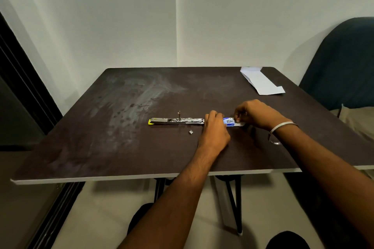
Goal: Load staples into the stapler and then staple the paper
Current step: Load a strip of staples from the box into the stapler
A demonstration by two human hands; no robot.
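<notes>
Plain white walls (222, 16) meet in a corner at 12 o'clock. Dark, smudgy table (121, 127) with black legs (234, 198) on a beige floor (97, 218). Dark chair (344, 62) at 2 o'clock, dark door frame (24, 79) at 9.

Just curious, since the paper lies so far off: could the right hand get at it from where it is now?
Probably yes. The paper lies at the far right corner, and the table between it and the right hand is bare. But that hand is busy at the staple box.
</notes>
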